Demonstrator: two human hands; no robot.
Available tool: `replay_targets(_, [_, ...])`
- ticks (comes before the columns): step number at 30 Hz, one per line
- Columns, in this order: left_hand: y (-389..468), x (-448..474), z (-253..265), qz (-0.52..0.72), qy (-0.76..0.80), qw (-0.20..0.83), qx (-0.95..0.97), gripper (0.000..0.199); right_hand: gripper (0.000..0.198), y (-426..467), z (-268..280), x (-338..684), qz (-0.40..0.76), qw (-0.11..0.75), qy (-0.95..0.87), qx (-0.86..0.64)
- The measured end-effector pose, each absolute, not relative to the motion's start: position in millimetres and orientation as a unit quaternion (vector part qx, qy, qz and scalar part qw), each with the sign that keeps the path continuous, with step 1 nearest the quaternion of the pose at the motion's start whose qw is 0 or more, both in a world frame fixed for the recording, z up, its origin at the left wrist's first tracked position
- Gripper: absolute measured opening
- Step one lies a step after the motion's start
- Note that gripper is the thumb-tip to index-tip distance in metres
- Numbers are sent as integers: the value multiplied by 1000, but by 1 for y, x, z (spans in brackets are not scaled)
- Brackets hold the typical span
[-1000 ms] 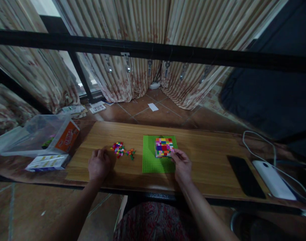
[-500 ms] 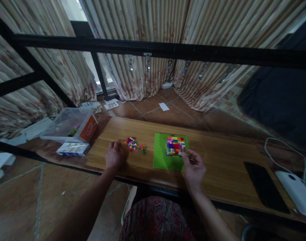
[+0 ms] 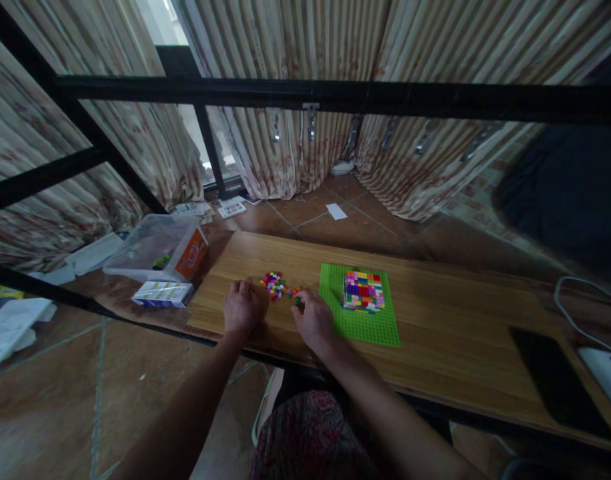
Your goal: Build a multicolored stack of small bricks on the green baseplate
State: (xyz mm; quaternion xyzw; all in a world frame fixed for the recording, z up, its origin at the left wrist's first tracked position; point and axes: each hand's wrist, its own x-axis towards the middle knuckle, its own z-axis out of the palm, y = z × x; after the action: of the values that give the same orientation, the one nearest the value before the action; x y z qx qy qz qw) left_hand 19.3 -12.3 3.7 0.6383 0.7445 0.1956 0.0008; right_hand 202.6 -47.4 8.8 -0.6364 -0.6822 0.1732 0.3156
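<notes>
left hand (image 3: pixel 241 308) flat on surface (image 3: pixel 435 320) | right hand (image 3: pixel 313 319) at loose bricks (image 3: pixel 276 285) | brick block (image 3: pixel 363 291) on green plate (image 3: pixel 380 327)

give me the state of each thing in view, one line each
left hand: resting on the table, loosely curled, holding nothing visible
right hand: fingertips at the loose bricks, grip unclear
loose bricks: scattered in a small pile
brick block: stacked, standing on the baseplate
green baseplate: flat on the table
plastic box: tilted, lidless
phone: screen dark
</notes>
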Motion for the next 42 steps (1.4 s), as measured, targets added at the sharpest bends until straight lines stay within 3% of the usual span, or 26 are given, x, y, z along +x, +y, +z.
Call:
replay_targets(5, [-13, 18, 4, 203, 741, -3, 640, 28, 19, -47, 9, 204, 170, 297, -716, -608])
replay_targets(12, [-11, 16, 3, 209, 735, -13, 644, 28, 20, -82, 24, 242, 224, 414, -672, -572])
replay_targets(20, [-11, 15, 4, 213, 733, -18, 646, 29, 15, -118, 28, 305, 257, 462, -566, -633])
replay_targets(26, [-10, 14, 3, 200, 731, -32, 651, 29, 19, -111, 34, 335, 201, 512, -552, -627])
replay_targets(35, [-8, 12, 0, 203, 732, -28, 650, 30, 18, -88, 29, 346, 56, 472, -604, -640])
replay_targets(42, [-8, 12, 0, 209, 729, -32, 651, 30, 14, -83, 18, 346, 101, 527, -537, -651])
